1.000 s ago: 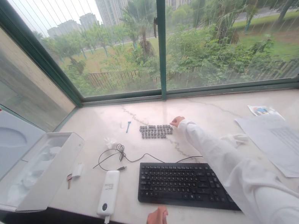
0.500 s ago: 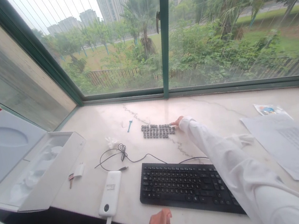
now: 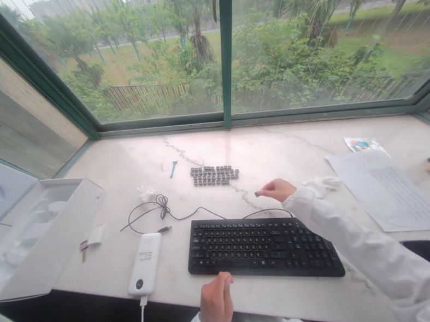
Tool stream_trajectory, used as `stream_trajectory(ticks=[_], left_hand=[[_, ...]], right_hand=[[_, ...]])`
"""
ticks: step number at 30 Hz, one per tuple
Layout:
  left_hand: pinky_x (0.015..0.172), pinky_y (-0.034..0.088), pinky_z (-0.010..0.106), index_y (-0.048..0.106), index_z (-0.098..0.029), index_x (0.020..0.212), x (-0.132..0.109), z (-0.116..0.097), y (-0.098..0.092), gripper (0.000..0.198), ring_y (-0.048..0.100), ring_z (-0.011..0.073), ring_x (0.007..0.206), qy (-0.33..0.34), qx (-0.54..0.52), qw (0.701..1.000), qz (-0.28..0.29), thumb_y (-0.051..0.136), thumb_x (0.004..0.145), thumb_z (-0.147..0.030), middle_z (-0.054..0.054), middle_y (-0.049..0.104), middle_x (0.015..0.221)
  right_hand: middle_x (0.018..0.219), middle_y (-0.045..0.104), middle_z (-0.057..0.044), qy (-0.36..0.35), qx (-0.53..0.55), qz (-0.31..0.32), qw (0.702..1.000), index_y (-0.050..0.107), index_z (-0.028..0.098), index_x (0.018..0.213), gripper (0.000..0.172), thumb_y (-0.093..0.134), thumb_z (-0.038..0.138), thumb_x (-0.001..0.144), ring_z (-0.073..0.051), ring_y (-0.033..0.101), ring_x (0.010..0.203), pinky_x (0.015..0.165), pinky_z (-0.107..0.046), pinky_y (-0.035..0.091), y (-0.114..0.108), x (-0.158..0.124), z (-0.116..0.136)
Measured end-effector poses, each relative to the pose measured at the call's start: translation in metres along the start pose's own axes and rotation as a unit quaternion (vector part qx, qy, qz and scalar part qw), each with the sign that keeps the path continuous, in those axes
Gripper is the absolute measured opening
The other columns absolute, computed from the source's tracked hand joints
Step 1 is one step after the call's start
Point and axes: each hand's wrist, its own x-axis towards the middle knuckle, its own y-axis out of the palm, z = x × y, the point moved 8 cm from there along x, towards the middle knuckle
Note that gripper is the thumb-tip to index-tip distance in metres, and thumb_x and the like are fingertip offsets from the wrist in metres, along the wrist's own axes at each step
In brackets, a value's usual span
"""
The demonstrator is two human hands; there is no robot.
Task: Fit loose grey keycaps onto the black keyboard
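My right hand [image 3: 280, 190] pinches a small dark keycap [image 3: 257, 194] between thumb and fingertips, above the pale tabletop just behind the black keyboard [image 3: 255, 248]. To its left, several similar dark keycaps [image 3: 214, 175] lie in rows on the table. My left hand [image 3: 217, 302] is closed at the table's front edge, just in front of the keyboard. Its fingers are curled in, so anything inside them is hidden. A small blue tool [image 3: 173, 169] lies left of the rows.
A white power bank [image 3: 145, 265] with a cable stands left of the keyboard, near a key [image 3: 84, 250] and a coiled black cable [image 3: 163, 208]. At left is an open white box [image 3: 44, 257]. Printed paper [image 3: 390, 191] lies at right, with a plastic packet [image 3: 363, 144] behind it.
My right hand has drawn back from the right end of the keycap rows toward the keyboard, with a keycap in its fingertips. The left hand stays closed. The camera view has tilted down.
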Motion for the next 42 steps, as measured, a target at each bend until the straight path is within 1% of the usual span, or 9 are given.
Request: stream_trajectory(ticks=[3,6,9,13,20,26,32,36,42], left_hand=[[0.059,0.042,0.018,0.059,-0.019,0.086,0.026,-0.019,0.01,0.027,0.058,0.0089,0.059,-0.008,-0.051,0.996,0.079,0.033,0.094,-0.023,0.0,0.063,0.07],[0.062,0.044,0.018,0.062,-0.021,0.096,0.059,-0.031,0.019,0.026,0.062,0.0102,0.069,-0.048,-0.048,0.993,0.097,0.04,0.093,-0.034,0.002,0.067,0.083],[0.059,0.043,0.02,0.062,-0.024,0.103,0.086,-0.042,0.038,0.026,0.063,0.0111,0.069,-0.046,-0.009,0.991,0.123,0.045,0.09,-0.04,0.001,0.067,0.085],[0.06,0.043,0.021,0.061,-0.029,0.106,0.106,-0.046,0.06,0.026,0.064,0.0125,0.076,-0.033,0.043,0.987,0.151,0.053,0.086,-0.042,-0.001,0.067,0.093],[0.064,0.044,0.023,0.064,-0.029,0.103,0.113,-0.041,0.076,0.024,0.063,0.0133,0.081,-0.035,0.059,0.984,0.163,0.053,0.086,-0.04,0.0,0.065,0.098],[0.06,0.042,0.022,0.062,-0.028,0.105,0.108,-0.038,0.083,0.026,0.063,0.0119,0.078,-0.006,0.064,0.985,0.16,0.046,0.09,-0.041,0.0,0.065,0.099],[0.054,0.038,0.022,0.061,-0.027,0.103,0.11,-0.04,0.086,0.03,0.062,0.0124,0.071,0.027,0.123,0.977,0.17,0.039,0.092,-0.042,0.001,0.064,0.098],[0.051,0.036,0.022,0.06,-0.025,0.104,0.113,-0.044,0.087,0.031,0.061,0.0125,0.067,0.046,0.155,0.971,0.178,0.037,0.093,-0.043,0.002,0.063,0.096],[0.051,0.037,0.022,0.059,-0.025,0.106,0.113,-0.046,0.09,0.03,0.062,0.013,0.069,0.063,0.183,0.962,0.194,0.037,0.093,-0.04,0.003,0.061,0.093]], right_hand=[[0.073,0.069,-0.003,-0.01,0.012,-0.005,1.0,0.074,0.02,0.08,0.039,0.055,0.053,0.075,-0.017,0.059,0.069,0.066,-0.026,0.041,0.023,-0.044,-0.003],[0.071,0.069,-0.001,0.003,0.032,-0.016,0.999,0.073,0.021,0.077,0.036,0.054,0.052,0.075,-0.017,0.06,0.069,0.065,-0.026,0.042,0.046,-0.074,-0.007],[0.069,0.068,0.0,0.03,0.045,-0.032,0.998,0.071,0.023,0.076,0.033,0.053,0.051,0.075,-0.017,0.061,0.066,0.063,-0.026,0.042,0.061,-0.089,-0.012],[0.073,0.069,0.0,0.059,0.037,-0.058,0.996,0.071,0.026,0.078,0.03,0.054,0.051,0.075,-0.017,0.062,0.068,0.063,-0.026,0.043,0.065,-0.099,-0.016],[0.073,0.068,-0.001,0.061,0.016,-0.068,0.996,0.071,0.027,0.077,0.028,0.053,0.049,0.077,-0.017,0.063,0.069,0.06,-0.025,0.042,0.063,-0.108,-0.015],[0.073,0.068,0.001,0.072,0.005,-0.069,0.995,0.07,0.029,0.077,0.025,0.053,0.047,0.077,-0.016,0.062,0.07,0.058,-0.025,0.038,0.063,-0.11,-0.012],[0.069,0.065,0.004,0.075,0.003,-0.096,0.992,0.065,0.028,0.077,0.018,0.054,0.043,0.077,-0.015,0.06,0.066,0.054,-0.023,0.034,0.061,-0.112,-0.009],[0.067,0.063,0.005,0.042,0.009,-0.111,0.993,0.063,0.028,0.083,0.015,0.054,0.038,0.078,-0.014,0.059,0.065,0.056,-0.023,0.035,0.062,-0.112,-0.01],[0.069,0.061,0.003,-0.046,0.008,-0.137,0.989,0.065,0.029,0.095,0.021,0.053,0.036,0.079,-0.014,0.058,0.066,0.061,-0.024,0.039,0.065,-0.113,-0.011]])
